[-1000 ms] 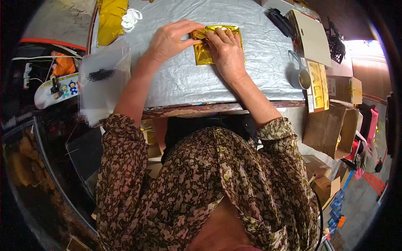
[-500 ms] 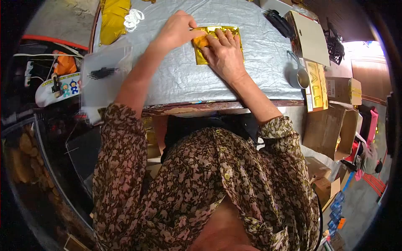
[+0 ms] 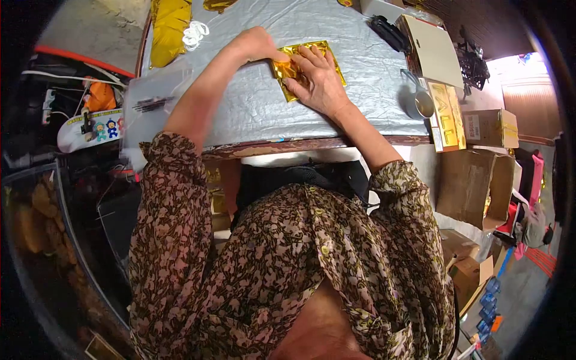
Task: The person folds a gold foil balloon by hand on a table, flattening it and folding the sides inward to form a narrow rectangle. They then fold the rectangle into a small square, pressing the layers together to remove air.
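A folded square of shiny gold foil (image 3: 282,73) lies on the silver-covered table, under both hands. My right hand (image 3: 319,83) rests on top of it, palm down, with the fingers stretched out and slightly apart. At the foil's upper left corner is my left hand (image 3: 257,45), its fingers curled and its thumb side against the foil. Those curled fingertips are mostly hidden from view.
Gold foil (image 3: 168,33) and a white cord bundle (image 3: 195,35) lie at upper left, above clear plastic bags (image 3: 141,123). On the right are a metal dipper (image 3: 420,105), a gold-printed package (image 3: 445,117), a black object (image 3: 389,33) and an open box (image 3: 432,51).
The view has shifted slightly. My left hand has moved down and closer in against the foil's left edge. The foil has turned a little, and my right hand stays flat on it.
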Motion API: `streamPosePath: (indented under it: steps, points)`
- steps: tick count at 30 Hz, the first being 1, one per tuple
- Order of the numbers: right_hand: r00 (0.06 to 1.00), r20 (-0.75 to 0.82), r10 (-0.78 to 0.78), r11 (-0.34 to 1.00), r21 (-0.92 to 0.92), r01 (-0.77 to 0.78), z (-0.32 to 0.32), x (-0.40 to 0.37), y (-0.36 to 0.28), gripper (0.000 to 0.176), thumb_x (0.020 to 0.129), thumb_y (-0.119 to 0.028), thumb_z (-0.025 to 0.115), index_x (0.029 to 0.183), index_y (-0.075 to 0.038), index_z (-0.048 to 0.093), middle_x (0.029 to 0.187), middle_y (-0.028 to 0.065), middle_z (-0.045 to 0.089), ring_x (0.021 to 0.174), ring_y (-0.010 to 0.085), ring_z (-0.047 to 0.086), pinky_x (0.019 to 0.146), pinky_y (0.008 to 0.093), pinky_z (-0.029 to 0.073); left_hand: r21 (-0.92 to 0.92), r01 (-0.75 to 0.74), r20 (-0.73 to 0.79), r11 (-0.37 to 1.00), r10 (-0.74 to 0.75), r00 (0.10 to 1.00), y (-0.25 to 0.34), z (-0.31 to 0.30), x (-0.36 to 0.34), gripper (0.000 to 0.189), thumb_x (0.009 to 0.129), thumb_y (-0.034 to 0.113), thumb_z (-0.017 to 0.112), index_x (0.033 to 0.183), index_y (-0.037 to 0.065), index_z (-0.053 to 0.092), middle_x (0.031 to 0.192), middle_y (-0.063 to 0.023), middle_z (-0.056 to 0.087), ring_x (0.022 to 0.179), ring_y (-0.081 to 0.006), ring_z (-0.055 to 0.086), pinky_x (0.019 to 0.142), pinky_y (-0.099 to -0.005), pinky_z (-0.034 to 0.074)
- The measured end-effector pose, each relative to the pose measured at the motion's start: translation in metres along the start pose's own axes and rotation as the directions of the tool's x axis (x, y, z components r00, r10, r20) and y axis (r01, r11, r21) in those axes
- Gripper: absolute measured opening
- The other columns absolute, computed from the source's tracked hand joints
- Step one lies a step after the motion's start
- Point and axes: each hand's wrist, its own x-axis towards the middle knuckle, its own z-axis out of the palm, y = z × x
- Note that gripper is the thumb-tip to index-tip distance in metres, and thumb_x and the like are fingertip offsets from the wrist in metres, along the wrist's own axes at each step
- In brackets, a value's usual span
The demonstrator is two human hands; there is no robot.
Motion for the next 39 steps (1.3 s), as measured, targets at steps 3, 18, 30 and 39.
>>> streamPosePath:
  steps: [3, 18, 30, 39]
  points:
    - [1.000, 0.010, 0.004, 0.999, 0.053, -0.004, 0.000, 0.001, 0.002, 0.066, 0.084, -0.041, 0.082, 0.134, -0.001, 0.066, 0.145, 0.0270, 0.058, 0.140, 0.0483, 0.049, 0.120, 0.0578, 0.032, -0.232, 0.052, 0.062, 0.971, -0.039, 0.997, -0.011, 0.008, -0.001, 0.039, 0.078, 0.032, 0.091, 0.098, 0.003, 0.075, 0.087, -0.0033, 0.071, 0.079, -0.0115, 0.063, 0.071, -0.0310, 0.051]
    - [0.786, 0.173, 0.593, 0.389, 0.793, -0.469, -0.066, 0.033, -0.010, 0.024, 0.098, -0.020, 0.074, 0.095, 0.003, 0.077, 0.085, 0.0026, 0.073, 0.073, 0.0070, 0.061, 0.067, 0.0229, 0.049, 0.682, -0.230, -0.632, 0.695, 0.717, 0.293, 0.084, 0.060, -0.079, 0.012, 0.085, 0.013, 0.069, 0.089, 0.013, 0.057, 0.090, -0.0040, 0.060, 0.082, -0.0223, 0.064, 0.069, -0.0356, 0.053]
    - [0.827, 0.429, 0.362, 0.250, 0.810, -0.530, -0.079, 0.008, 0.028, 0.017, 0.100, -0.014, 0.072, 0.108, 0.001, 0.074, 0.092, 0.0016, 0.075, 0.078, 0.0076, 0.065, 0.072, 0.0235, 0.052, 0.093, -0.468, -0.774, 0.879, 0.359, 0.522, 0.071, -0.001, -0.093, 0.041, 0.093, 0.034, 0.079, 0.113, 0.000, 0.073, 0.095, -0.0084, 0.073, 0.084, -0.0199, 0.070, 0.076, -0.0365, 0.057]
    - [0.829, 0.480, 0.288, 0.318, 0.768, -0.556, -0.086, 0.020, 0.010, 0.015, 0.097, -0.012, 0.073, 0.103, 0.001, 0.075, 0.086, 0.0019, 0.074, 0.073, 0.0075, 0.063, 0.069, 0.0234, 0.050, -0.418, -0.575, -0.263, 0.703, 0.513, 0.817, 0.049, -0.028, -0.026, 0.039, 0.102, 0.035, 0.071, 0.116, -0.001, 0.076, 0.100, -0.0042, 0.077, 0.089, -0.0095, 0.065, 0.077, -0.0281, 0.053]
